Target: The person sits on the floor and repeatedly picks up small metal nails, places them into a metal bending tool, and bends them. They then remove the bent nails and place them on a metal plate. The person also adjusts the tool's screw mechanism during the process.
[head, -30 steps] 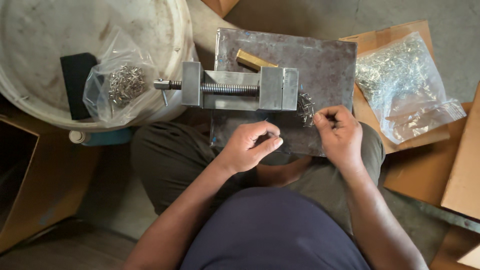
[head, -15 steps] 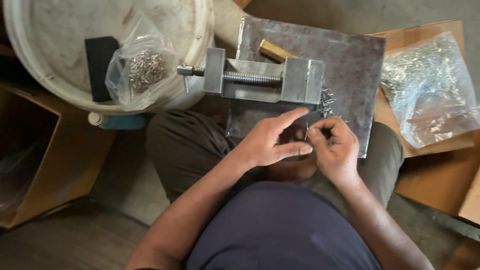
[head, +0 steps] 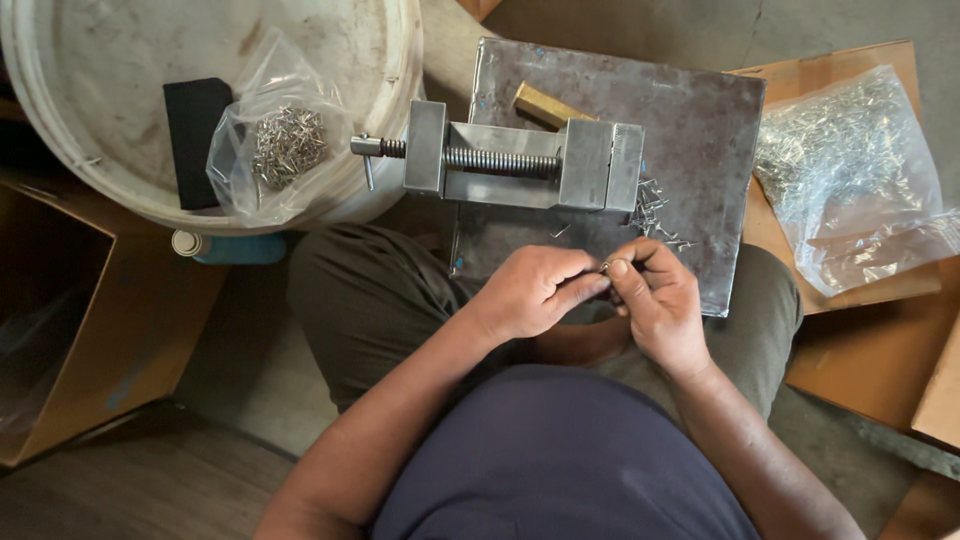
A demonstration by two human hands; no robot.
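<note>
My left hand (head: 535, 292) and my right hand (head: 660, 305) meet over my lap, fingertips pinched together on a tiny metal pin (head: 604, 267). Just beyond them lies a grey steel plate (head: 690, 110) on my knees. A small steel vise (head: 520, 163) with a threaded screw sits on the plate's near left part. A little heap of loose metal pins (head: 655, 210) lies by the vise's right end, close to my right hand. A brass-coloured bar (head: 545, 103) rests behind the vise.
A white bucket lid (head: 110, 110) at the left carries a plastic bag of pins (head: 280, 145) and a black block (head: 195, 140). A larger clear bag of pins (head: 850, 170) lies on cardboard (head: 880, 340) at the right. An open cardboard box (head: 90, 330) stands at the lower left.
My left hand has closed in on my right hand until the fingertips meet on a pin. The view has shifted so the vise and plate sit further right.
</note>
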